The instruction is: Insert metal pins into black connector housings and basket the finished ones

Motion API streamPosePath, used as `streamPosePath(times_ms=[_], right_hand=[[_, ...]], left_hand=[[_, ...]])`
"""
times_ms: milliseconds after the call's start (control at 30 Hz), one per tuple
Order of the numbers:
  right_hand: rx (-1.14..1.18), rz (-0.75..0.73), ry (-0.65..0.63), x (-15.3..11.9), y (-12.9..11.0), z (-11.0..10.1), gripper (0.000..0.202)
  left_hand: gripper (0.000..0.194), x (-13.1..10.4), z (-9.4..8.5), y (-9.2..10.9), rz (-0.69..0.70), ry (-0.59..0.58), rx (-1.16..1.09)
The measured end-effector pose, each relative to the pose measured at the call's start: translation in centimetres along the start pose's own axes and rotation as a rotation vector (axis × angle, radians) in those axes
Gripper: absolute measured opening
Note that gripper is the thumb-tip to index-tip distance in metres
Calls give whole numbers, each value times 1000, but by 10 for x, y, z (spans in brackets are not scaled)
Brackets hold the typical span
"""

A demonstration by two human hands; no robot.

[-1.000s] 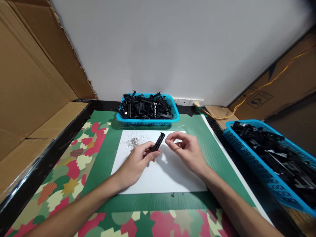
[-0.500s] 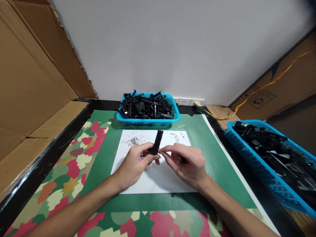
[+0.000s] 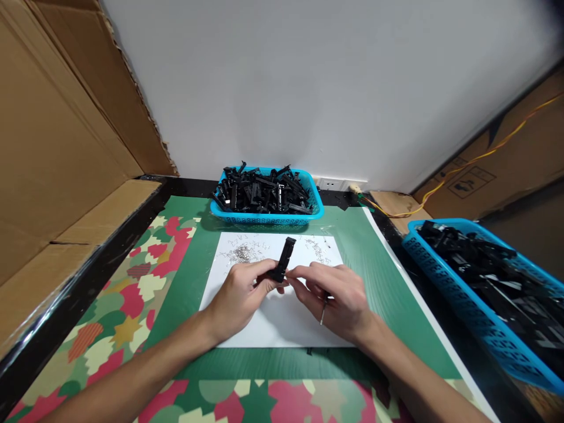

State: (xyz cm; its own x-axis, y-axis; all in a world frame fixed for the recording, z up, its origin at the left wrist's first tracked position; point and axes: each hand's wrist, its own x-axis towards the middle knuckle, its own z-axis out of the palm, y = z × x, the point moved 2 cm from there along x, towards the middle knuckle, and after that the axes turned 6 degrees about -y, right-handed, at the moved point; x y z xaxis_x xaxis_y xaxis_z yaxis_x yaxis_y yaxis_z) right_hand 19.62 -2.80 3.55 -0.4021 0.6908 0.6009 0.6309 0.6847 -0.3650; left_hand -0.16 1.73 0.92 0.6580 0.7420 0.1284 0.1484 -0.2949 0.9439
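My left hand (image 3: 240, 294) pinches the lower end of a long black plastic part (image 3: 287, 255), which stands tilted slightly to the right above the white paper. My right hand (image 3: 337, 294) is closed, with thumb and forefinger tips pressed together right at the part's lower end. Whatever small piece those fingertips hold is too small to make out. Tucked in the curled fingers of the right hand is a thin tool (image 3: 324, 312) with a dark upper end and a metal shaft pointing down. Behind the hands, small metal wire pieces (image 3: 241, 254) lie heaped on the paper (image 3: 273, 326).
A second scatter of tiny metal pieces (image 3: 318, 249) lies at the paper's right. A blue basket (image 3: 268, 218) heaped with black plastic parts stands at the back. Another blue basket (image 3: 467, 311) of black parts is on the right. Cardboard (image 3: 53, 106) walls the left side.
The black part has dropped slightly and turned a little in my left hand. The tool's shaft in my right hand shows lower and tilts more. The view has shifted slightly.
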Motion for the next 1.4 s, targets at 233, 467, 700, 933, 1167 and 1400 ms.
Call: streamPosePath(times_ms=[233, 467, 700, 933, 1167, 1400], right_hand=[[-21, -14, -22, -2, 1, 1, 15], [117, 87, -35, 1, 0, 2, 16], [226, 135, 23, 1, -5, 4, 15], [276, 164, 42, 2, -8, 5, 13], [237, 110, 57, 2, -7, 4, 14], [220, 22, 77, 4, -6, 3, 18]], left_hand=[[24, -2, 0, -4, -4, 6, 71], [27, -4, 0, -5, 14, 0, 115], [27, -4, -1, -2, 43, -4, 113], [27, -4, -1, -3, 31, -13, 116], [25, -3, -2, -2, 38, -3, 109], [26, -3, -2, -2, 91, 12, 97]])
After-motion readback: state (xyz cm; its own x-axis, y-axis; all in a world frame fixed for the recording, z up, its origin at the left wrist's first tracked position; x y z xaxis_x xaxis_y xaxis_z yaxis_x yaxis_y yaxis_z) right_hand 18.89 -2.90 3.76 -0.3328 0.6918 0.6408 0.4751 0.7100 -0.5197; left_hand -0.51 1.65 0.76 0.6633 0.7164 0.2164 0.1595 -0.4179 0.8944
